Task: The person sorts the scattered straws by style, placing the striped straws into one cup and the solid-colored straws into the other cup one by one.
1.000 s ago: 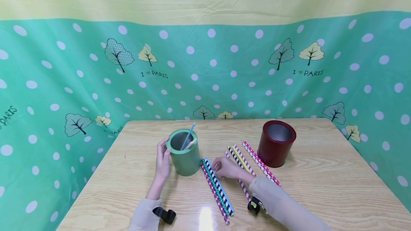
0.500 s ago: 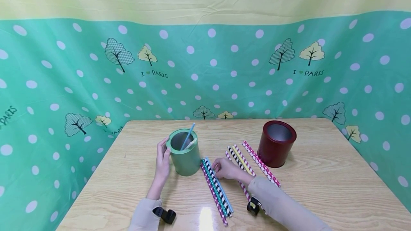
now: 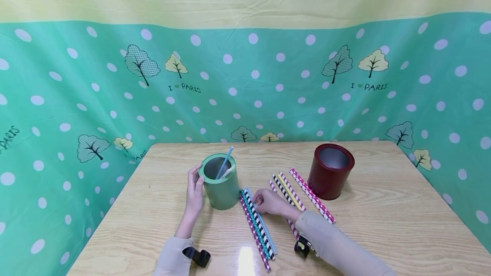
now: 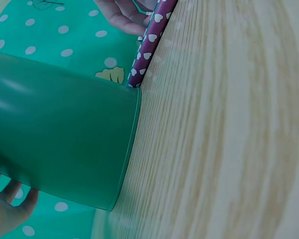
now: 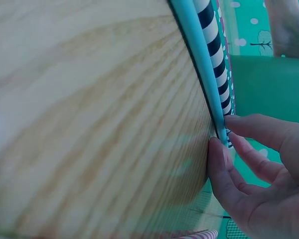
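Observation:
In the head view my left hand (image 3: 194, 194) holds the green can (image 3: 221, 193) at its left side and rim. A light blue straw (image 3: 225, 162) and a white-tipped stick (image 3: 229, 171) lean inside it. My right hand (image 3: 270, 201) is over a row of paper straws just right of the can. Thumb and fingertips pinch another light blue straw (image 5: 202, 55), seen in the right wrist view, which lies on the table. Beside it are a black-and-white striped straw (image 3: 259, 225), a green dotted one (image 3: 255, 223) and a purple one with white hearts (image 4: 148, 45).
A dark red can (image 3: 330, 178) stands at the table's right rear. Several striped and yellow straws (image 3: 293, 199) lie partly under my right forearm, with pink dotted straws (image 3: 312, 195) near the red can. A polka-dot curtain (image 3: 253, 76) hangs behind the wooden table (image 3: 383, 208).
The near ends of the straws in the row have shifted slightly left, the light blue one staying between my right fingers. My left hand and the green can keep their place.

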{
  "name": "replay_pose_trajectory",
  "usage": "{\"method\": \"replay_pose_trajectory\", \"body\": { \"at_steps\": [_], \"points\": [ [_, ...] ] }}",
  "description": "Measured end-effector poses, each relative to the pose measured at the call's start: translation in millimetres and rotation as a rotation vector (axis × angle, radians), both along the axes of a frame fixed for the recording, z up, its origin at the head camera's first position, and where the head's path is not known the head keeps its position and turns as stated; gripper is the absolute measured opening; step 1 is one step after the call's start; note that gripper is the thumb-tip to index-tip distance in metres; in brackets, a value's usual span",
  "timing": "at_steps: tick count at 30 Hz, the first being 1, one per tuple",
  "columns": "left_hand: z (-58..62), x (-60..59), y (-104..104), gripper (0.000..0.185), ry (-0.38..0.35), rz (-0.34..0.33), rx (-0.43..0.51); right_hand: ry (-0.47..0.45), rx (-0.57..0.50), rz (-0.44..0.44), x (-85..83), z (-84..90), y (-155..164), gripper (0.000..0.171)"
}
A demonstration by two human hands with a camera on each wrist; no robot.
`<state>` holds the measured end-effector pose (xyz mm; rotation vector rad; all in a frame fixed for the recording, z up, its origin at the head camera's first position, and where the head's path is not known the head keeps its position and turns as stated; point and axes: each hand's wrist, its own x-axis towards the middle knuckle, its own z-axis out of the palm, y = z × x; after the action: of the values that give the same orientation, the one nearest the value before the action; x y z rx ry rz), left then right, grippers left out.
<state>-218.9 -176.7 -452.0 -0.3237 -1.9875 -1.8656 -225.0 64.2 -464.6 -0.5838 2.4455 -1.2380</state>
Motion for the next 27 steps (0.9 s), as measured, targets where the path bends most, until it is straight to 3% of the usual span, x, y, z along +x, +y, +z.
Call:
{"method": "replay_pose_trajectory", "body": {
  "at_steps": [12, 20, 27],
  "points": [
    [0.2, 0.9, 0.7, 0.038, 0.003, 0.007, 0.005, 0.028, 0.064, -0.022, 1.8, -0.2, -1.7, 0.022],
    [0.9, 1.5, 0.9, 0.038, 0.014, -0.005, -0.007, 0.104, 0.087, -0.007, 3.6, 3.3, -2.8, 0.026],
    [3.2, 2.4, 1.8, 0.038, 0.003, -0.001, -0.011, 0.023, 0.055, -0.06, 5.1, 4.1, -1.4, 0.025]
  ]
}}
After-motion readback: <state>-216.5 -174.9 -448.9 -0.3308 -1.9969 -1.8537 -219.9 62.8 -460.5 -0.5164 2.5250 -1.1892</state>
